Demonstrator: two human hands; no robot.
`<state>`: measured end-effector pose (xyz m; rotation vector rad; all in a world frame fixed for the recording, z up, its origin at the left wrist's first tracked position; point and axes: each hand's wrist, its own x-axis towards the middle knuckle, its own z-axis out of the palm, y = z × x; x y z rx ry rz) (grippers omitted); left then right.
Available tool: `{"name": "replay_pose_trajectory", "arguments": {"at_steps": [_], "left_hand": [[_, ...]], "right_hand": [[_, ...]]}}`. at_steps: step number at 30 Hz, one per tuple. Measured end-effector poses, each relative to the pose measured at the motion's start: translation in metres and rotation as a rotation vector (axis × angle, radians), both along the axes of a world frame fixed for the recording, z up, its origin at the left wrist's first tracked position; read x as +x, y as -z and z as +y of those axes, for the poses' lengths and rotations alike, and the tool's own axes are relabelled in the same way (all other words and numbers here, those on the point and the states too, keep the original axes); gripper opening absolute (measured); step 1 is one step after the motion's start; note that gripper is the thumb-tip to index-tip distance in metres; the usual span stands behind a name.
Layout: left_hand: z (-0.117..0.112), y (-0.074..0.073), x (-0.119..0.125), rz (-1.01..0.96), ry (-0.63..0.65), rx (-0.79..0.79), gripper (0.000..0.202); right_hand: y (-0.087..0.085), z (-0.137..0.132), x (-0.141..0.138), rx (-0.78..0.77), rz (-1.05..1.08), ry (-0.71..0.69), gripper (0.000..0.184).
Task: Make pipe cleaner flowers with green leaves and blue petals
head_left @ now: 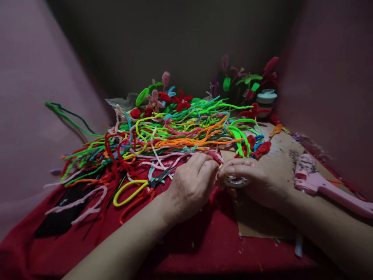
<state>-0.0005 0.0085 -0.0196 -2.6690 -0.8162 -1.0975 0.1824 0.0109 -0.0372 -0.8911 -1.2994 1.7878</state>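
Note:
My right hand (253, 175) is closed around a white round spool with holes in its rim (236, 181). My left hand (196, 179) is closed close beside it, knuckles up. What its fingers pinch is hidden behind them; a bit of dark pink shows just past the fingertips. Beyond both hands lies a big heap of fuzzy pipe cleaners (180, 132) in green, orange, pink, red and yellow. To the left of my left hand rest scissors (131, 191) with one yellow and one red handle, their blades pointing toward that hand.
A pink hot glue gun (314, 181) lies right of my right forearm. Under that arm is a brown board (256, 221) on the red tablecloth (186, 252). Pipe-cleaner flowers (182, 100) and a lidded jar (266, 97) stand at the back. A black flat item (62, 214) lies left.

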Motion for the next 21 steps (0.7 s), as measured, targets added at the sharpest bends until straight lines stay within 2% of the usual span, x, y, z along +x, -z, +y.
{"name": "replay_pose_trajectory", "arguments": {"at_steps": [3, 5, 6, 7, 9, 11, 13, 15, 17, 21], "left_hand": [[-0.001, 0.001, 0.001, -0.001, -0.014, -0.057, 0.011], [-0.004, 0.000, 0.003, -0.074, -0.045, -0.208, 0.011], [-0.005, -0.001, 0.005, -0.143, -0.069, -0.344, 0.011], [-0.007, -0.003, 0.007, -0.226, -0.094, -0.526, 0.011], [-0.009, -0.007, 0.010, -0.403, -0.091, -0.999, 0.014], [-0.010, -0.011, 0.011, -0.559, 0.018, -1.485, 0.018], [-0.009, -0.012, 0.010, -0.676, 0.163, -1.820, 0.018], [-0.006, -0.011, 0.008, -0.740, 0.241, -1.986, 0.016], [-0.003, -0.010, 0.005, -0.751, 0.268, -2.082, 0.013], [0.000, -0.008, 0.004, -0.707, 0.352, -2.230, 0.008]], "right_hand": [[-0.002, -0.002, -0.001, 0.003, -0.014, 0.030, 0.014], [-0.004, -0.005, -0.002, 0.068, -0.077, 0.074, 0.015], [-0.006, -0.007, -0.003, 0.125, -0.127, 0.107, 0.015], [-0.008, -0.009, -0.003, 0.194, -0.178, 0.139, 0.015], [-0.012, -0.012, -0.004, 0.352, -0.258, 0.199, 0.014], [-0.015, -0.016, -0.005, 0.536, -0.333, 0.234, 0.017], [-0.018, -0.019, -0.005, 0.745, -0.422, 0.235, 0.021], [-0.020, -0.022, -0.005, 0.929, -0.490, 0.208, 0.026], [-0.020, -0.025, -0.006, 1.026, -0.503, 0.184, 0.031], [-0.019, -0.029, -0.006, 0.998, -0.431, 0.187, 0.033]]}}
